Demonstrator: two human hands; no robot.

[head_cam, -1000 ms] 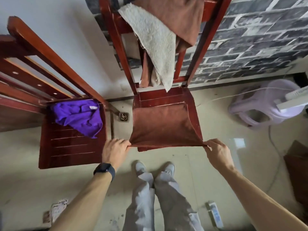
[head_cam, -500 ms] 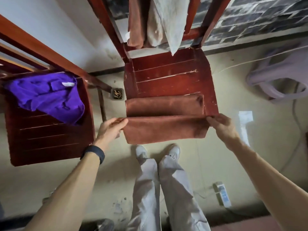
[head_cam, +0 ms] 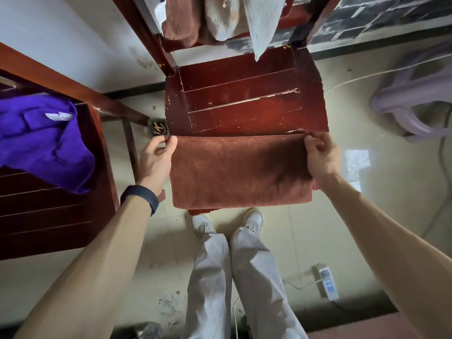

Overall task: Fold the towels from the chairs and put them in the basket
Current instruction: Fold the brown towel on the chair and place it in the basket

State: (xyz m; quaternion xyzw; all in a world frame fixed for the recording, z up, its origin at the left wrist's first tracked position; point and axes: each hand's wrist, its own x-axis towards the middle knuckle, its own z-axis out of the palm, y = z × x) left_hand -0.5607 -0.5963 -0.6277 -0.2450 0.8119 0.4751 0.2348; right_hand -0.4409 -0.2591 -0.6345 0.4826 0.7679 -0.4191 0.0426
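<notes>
Head view: a folded rust-brown terry towel [head_cam: 241, 172], seemingly on a red wooden chair [head_cam: 244, 101], is pinched at its far corners by the left hand [head_cam: 156, 160] and right hand [head_cam: 320, 160].

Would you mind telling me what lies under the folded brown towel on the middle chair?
The brown towel covers the front of the chair seat; a sliver of its front edge peeks out below. Whether anything else lies beneath is hidden.

a home room: wooden chairs [head_cam: 247, 94], towels [head_cam: 241, 172], plastic stool [head_cam: 401, 111]
</notes>
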